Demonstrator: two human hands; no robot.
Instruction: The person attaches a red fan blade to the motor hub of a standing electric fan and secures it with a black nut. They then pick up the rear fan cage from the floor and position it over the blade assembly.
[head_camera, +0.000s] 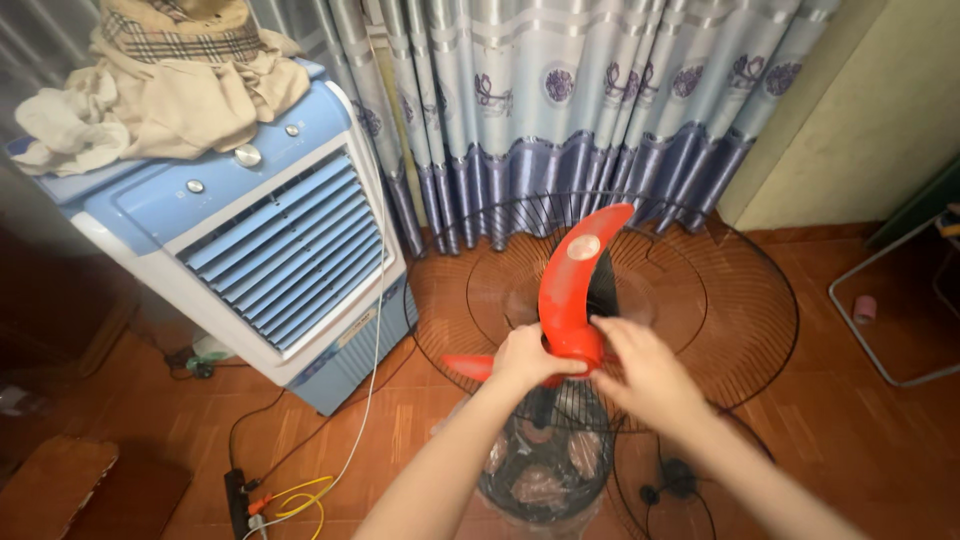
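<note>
Red fan blade hub is clasped between left hand and right hand (both grips closed); the visible vane rises straight above.

Warm indoor light is falling from above, leaving the left corners dim; wide-angle distortion is bending the edges, and the forearms are blurring slightly.

A round, pale sticker sits on the upper part of the upright red fan blade, near its curved tip. A narrow, pale rectangular label runs aslant along the lower front edge of the blue-and-white air cooler, just below the louvres. No packages, signs or screens are visible.
</note>
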